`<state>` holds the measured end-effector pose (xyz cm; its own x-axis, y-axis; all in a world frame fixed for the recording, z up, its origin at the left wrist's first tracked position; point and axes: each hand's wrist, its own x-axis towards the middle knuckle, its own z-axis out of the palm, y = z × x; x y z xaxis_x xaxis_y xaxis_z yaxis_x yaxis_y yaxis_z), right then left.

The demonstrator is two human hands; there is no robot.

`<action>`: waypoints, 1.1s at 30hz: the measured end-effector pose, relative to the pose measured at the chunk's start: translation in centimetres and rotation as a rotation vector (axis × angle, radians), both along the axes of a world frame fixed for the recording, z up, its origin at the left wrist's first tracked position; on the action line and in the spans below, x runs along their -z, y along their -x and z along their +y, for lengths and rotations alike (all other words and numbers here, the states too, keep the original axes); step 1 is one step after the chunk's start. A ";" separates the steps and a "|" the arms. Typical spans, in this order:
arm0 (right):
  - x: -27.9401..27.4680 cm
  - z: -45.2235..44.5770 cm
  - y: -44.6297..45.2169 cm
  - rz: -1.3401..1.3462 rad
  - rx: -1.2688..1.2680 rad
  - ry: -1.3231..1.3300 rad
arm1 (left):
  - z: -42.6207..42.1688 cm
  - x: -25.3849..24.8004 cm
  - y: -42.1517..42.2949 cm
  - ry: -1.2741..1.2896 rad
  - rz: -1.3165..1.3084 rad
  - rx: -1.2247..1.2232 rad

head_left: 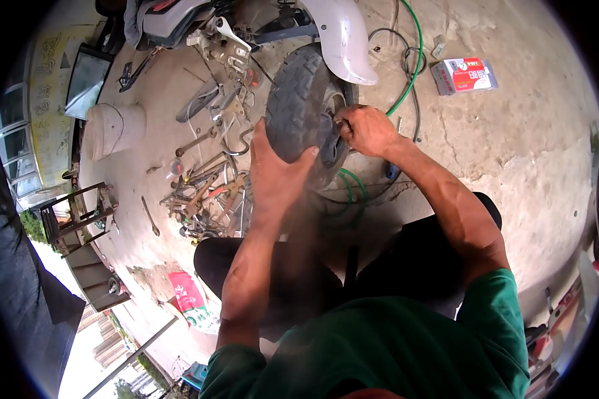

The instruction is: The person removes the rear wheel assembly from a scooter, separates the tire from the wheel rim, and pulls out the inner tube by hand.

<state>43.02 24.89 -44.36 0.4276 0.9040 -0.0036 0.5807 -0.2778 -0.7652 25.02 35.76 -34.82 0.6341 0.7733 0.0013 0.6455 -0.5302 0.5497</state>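
A black tyre [298, 86] on a wheel stands upright below a pale mudguard [343, 40]. My left hand [276, 163] is wrapped round the lower left of the tread, thumb on the tyre's side. At the wheel's right face, near the rim and hub, my right hand [369, 130] is closed with its fingertips pinched together. Whatever those fingertips hold is too small to make out. Part of the hub is hidden behind the fingers.
Many scattered tools [209, 196] lie on the ground left of the wheel. A white bucket [116, 130] stands farther left. A green hose [416, 60] and a dark cable run behind my right hand. A red and white box [464, 74] lies at the upper right.
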 end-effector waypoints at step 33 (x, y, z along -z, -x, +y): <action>-3.3 0.0 -2.3 0.039 0.027 0.357 | 1.7 1.1 -2.4 -0.022 0.010 -0.235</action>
